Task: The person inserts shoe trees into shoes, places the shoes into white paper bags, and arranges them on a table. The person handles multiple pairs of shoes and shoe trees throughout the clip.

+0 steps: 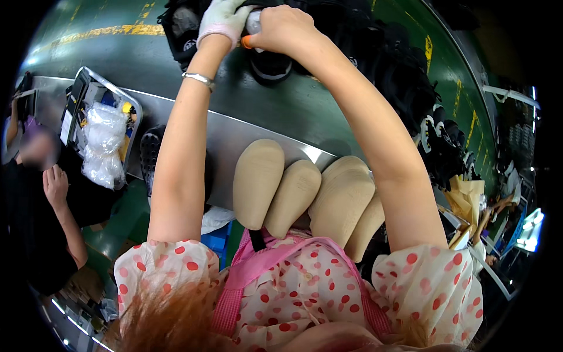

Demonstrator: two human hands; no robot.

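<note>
At the far edge of the view both my arms reach forward to a black shoe [270, 68] on the green surface. My left hand [225, 21], in a white glove, is closed at the shoe's left side, its fingertips partly cut off. Bare except for an orange cover on the thumb, my right hand [287, 28] is closed over the shoe from above. Between the hands shows a white piece [254, 22], and my right thumb lies against it; its kind is unclear. The shoe's upper part is hidden by my hands.
Several beige shoe lasts [258, 182] stand by the metal edge [226, 138] before me. Many black shoes [399, 64] line the right side. A tray [138, 108] with plastic-wrapped packs stands left, near another person [38, 217]. A dark sole [151, 152] lies beside my left forearm.
</note>
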